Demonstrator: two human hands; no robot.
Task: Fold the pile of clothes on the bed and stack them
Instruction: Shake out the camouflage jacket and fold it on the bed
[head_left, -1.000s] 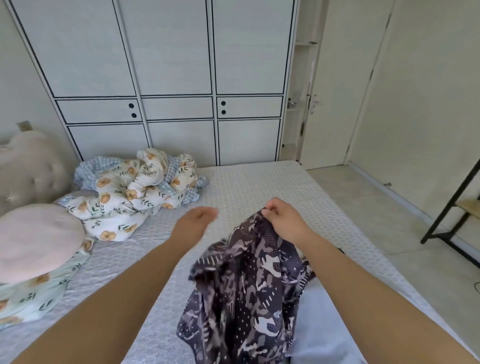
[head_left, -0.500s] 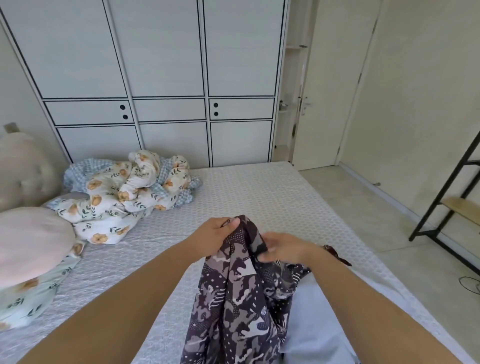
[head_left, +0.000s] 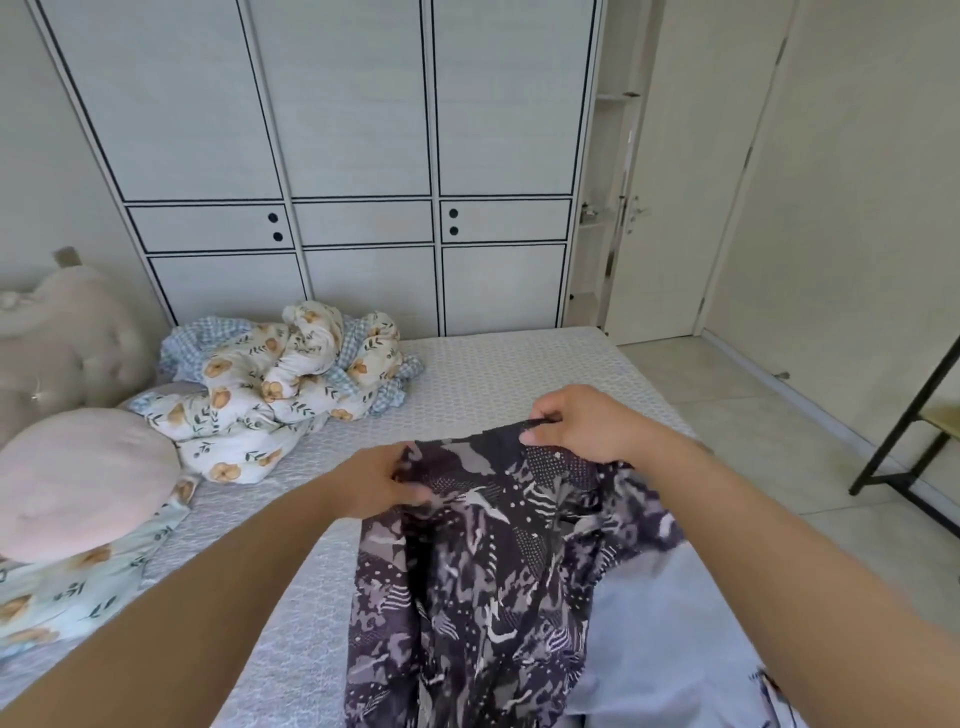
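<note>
I am holding a dark patterned garment up by its top edge, over the near right part of the bed. My left hand is pinching the left end of that edge, fingers curled into the cloth, and my right hand is gripping the right end, thumb below and fingers folded over the hem. The two hands are apart, the edge sagging a little between them. The fabric is deep purple-brown, printed with pale grey and white camouflage-like patches, dotted panels and short stripes; it is hanging in loose folds down toward me and running out of the bottom of the view. Its lower right side is lying over a pale blue cloth at the near right corner of the bed.

A crumpled floral quilt with a blue checked lining is lying toward the far left corner. A round pink cushion is sitting on floral fabric at the left edge, with a beige plush toy behind it. A white wardrobe is standing beyond the far edge.
</note>
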